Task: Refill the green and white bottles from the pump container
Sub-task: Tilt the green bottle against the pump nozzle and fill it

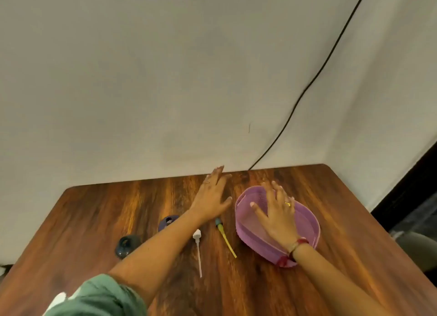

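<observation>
The job looks to be at its setting-out stage, with nothing yet being filled: both hands are empty and spread out. The left hand (212, 195) reaches forward over the far part of the wooden table (350, 223), fingers straight and gripping nothing. The right hand (277, 217) is splayed, fingers apart, over the lilac basket (255, 244), and whether it presses on the mesh or only hovers above it I cannot tell from this angle. Between the forearms lie two loose pump parts, flat on the wood and apart from one another: a white pump head (196, 234) with its pale tube pointing toward the person, and a teal-capped pump (220, 227) with a yellow-green tube, just beside the basket. On the left, partly under the left forearm, stand a dark purple-blue bottle (168, 221) and, nearer the table's left edge, a dark teal bottle (127, 246), which is probably the green one of the task, though the view is blurred and steep. Both seem uncapped. No white bottle and no pump container can be made out. The next move, as I judge it, calls for bringing the source container and the missing bottle within reach, then steadying an open bottle with one hand while the other works the pump over its narrow mouth
</observation>
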